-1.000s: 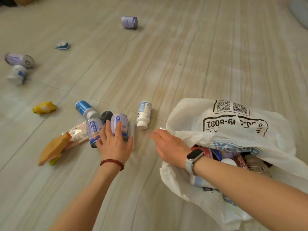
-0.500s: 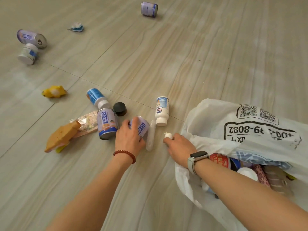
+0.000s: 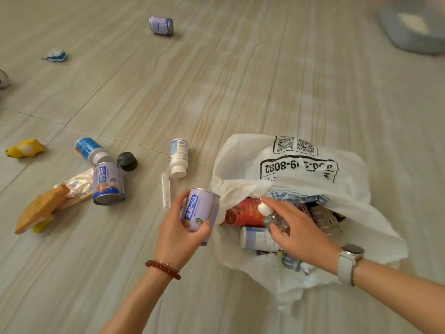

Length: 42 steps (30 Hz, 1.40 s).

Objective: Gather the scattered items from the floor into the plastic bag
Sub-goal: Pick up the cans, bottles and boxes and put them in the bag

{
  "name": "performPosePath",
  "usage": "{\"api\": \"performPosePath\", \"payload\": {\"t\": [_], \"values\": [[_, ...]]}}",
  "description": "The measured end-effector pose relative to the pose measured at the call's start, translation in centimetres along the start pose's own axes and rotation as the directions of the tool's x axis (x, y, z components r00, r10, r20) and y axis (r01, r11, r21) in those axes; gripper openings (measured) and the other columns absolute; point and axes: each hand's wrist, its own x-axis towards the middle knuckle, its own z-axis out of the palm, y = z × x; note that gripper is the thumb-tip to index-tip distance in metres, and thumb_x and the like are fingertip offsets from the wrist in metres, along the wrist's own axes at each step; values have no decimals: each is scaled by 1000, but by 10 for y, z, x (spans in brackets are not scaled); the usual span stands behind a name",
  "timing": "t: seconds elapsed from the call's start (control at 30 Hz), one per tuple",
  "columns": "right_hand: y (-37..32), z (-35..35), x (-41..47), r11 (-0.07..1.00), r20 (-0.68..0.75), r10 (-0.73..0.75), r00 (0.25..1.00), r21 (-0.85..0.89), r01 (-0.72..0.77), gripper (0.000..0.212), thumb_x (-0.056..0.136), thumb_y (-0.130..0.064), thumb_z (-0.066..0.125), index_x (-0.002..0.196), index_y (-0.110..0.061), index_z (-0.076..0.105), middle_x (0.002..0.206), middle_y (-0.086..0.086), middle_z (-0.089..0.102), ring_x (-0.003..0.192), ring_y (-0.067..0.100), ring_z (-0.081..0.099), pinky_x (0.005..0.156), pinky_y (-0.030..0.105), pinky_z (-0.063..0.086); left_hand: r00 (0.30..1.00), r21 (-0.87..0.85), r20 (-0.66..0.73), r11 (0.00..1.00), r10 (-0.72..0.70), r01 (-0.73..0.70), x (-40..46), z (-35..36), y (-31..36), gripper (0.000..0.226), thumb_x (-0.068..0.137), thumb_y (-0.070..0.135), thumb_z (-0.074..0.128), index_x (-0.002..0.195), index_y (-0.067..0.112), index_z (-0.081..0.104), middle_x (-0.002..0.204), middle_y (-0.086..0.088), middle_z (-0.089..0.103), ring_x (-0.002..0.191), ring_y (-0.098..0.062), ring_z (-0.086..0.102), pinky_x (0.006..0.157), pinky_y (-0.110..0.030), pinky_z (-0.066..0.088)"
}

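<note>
2 hands work at the mouth of the crumpled white plastic bag (image 3: 301,165) with black print and a QR code, which lies on the pale wood-grain floor (image 3: 240,80) with its opening turned toward us. Inside it we see a red can (image 3: 243,213) lying on its side and a white bottle (image 3: 257,238) below it, its long axis running left to right.

Our left hand (image 3: 178,235), with a red bead bracelet at the wrist, grips a lavender drink can with a blue label (image 3: 201,210): fingers and thumb curl round its lower half, and the can stands nearly upright, tilted slightly right, touching the bag's left edge. Our right hand (image 3: 298,235), wearing a white watch, is over the bag's opening and pinches a small clear crinkled plastic bottle with a white round cap (image 3: 271,216), cap pointing up and left.

On the floor to the left, a 2nd lavender can (image 3: 108,183) stands upright beside a blue-and-white bottle (image 3: 90,150) and a black cap (image 3: 127,161). A white pill bottle (image 3: 179,157) lies with its cap toward us, a thin clear tube (image 3: 165,192) just below it. Further left lie an orange sponge (image 3: 41,208), a shiny wrapper (image 3: 78,186) and a yellow toy (image 3: 24,148). Far back a 3rd lavender can (image 3: 160,25) lies on its side.
</note>
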Motion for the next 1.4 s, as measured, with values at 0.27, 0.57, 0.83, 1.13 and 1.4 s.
{"api": "performPosePath", "payload": {"t": [0.27,0.57,0.83,1.13,1.4], "values": [[89,-20,-46,951,-284,-18,959,-301,-71,45,79,-1,60,123,-4,54,112,17,57,96,32,59,82,39,53,917,236,356,933,177,-272,-18,84,16,77,64,29,67,134,26,35,119,13,44,102,-3,48,83,-16,43],[106,-57,-32,734,-336,-136,932,-666,-133,50,75,-26,62,122,-14,49,116,9,60,103,25,51,81,39,48,755,328,552,740,355,-587,-28,123,17,74,65,43,50,135,24,34,126,-2,48,102,-11,56,76,-15,47],[127,-88,-32,886,-434,-9,901,-422,-194,12,80,-17,62,80,-6,67,71,9,69,65,30,64,48,29,44,546,429,701,340,459,-837,-7,156,45,83,51,33,76,124,17,40,111,-11,63,85,-23,67,66,-28,55],[98,-113,1,951,-566,151,810,-141,-276,24,94,-28,44,104,-15,62,108,1,64,96,24,60,74,34,42,346,524,739,-171,578,-834,30,209,65,46,65,13,64,110,12,57,111,-14,65,106,-29,60,91,-42,36],[107,-95,-25,960,-524,170,835,-103,-260,28,92,-30,50,113,-14,58,111,6,58,104,23,53,75,34,45,768,756,384,303,513,-580,12,160,35,64,69,40,65,125,22,42,135,-15,45,125,-28,30,101,-48,18]]}}
